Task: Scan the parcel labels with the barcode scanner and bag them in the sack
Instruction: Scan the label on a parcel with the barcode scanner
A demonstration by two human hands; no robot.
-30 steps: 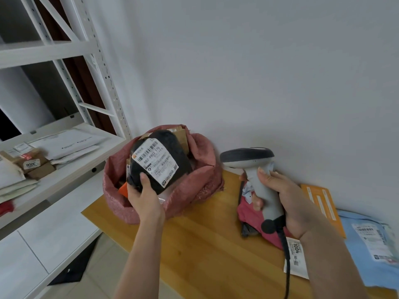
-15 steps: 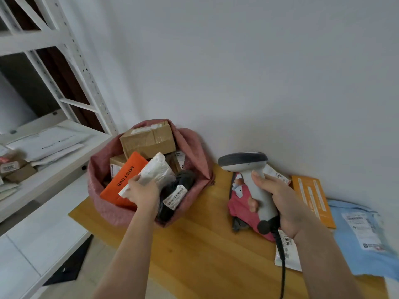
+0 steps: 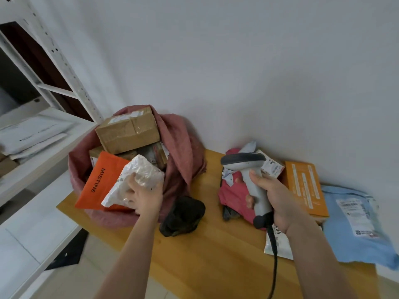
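Note:
A pink sack (image 3: 183, 143) stands open at the left end of the wooden table (image 3: 216, 255), holding a cardboard box (image 3: 127, 130), an orange "MISTINE" mailer (image 3: 99, 180) and other parcels. My left hand (image 3: 144, 195) grips a white plastic parcel (image 3: 138, 175) at the sack's mouth. A black parcel (image 3: 183, 214) lies on the table outside the sack, against its front. My right hand (image 3: 274, 197) holds the grey barcode scanner (image 3: 248, 167) by its handle, head pointing left, cable hanging down.
Under and right of the scanner lie a red parcel (image 3: 233, 195), an orange envelope (image 3: 304, 186), a blue mailer (image 3: 356, 223) and a white labelled packet (image 3: 278, 244). White metal shelving (image 3: 43, 152) with envelopes stands to the left. A white wall backs the table.
The black parcel left my left hand and now lies on the table by the sack. My left hand has taken hold of the white parcel. The scanner barely moved.

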